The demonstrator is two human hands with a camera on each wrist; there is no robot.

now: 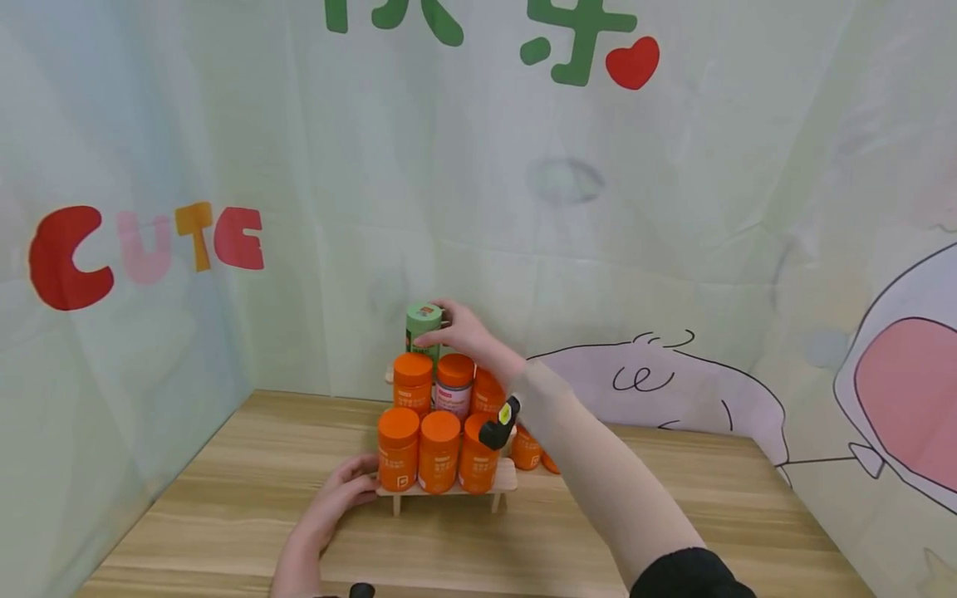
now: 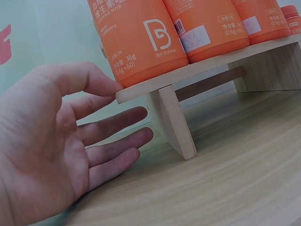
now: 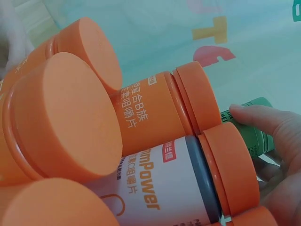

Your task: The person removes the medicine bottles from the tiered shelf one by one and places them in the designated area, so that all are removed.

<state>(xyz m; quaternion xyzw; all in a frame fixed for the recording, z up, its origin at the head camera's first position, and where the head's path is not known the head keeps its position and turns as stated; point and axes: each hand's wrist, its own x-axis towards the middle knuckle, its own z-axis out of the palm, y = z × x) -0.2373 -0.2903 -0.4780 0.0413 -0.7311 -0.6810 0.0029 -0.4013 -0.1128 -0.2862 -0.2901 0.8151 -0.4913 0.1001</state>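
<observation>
On the top tier of a stepped wooden shelf (image 1: 507, 477), my right hand (image 1: 469, 334) grips a green jar (image 1: 423, 314) by its sides. The right wrist view shows that hand's thumb (image 3: 256, 116) across the green jar (image 3: 248, 133). My left hand (image 2: 47, 136) pinches the front left corner of the shelf board (image 2: 141, 88) between thumb and index finger; its other fingers extend loosely beside the leg. Orange jars (image 1: 439, 453) stand upright on the bottom tier. Above them, on the middle tier, a white-labelled jar (image 1: 453, 399) with an orange lid stands between orange jars.
More orange jars (image 1: 527, 450) stand right of the shelf, partly hidden by my right forearm (image 1: 598, 453). A printed curtain (image 1: 449, 208) hangs behind and beside the wooden table (image 1: 217, 498).
</observation>
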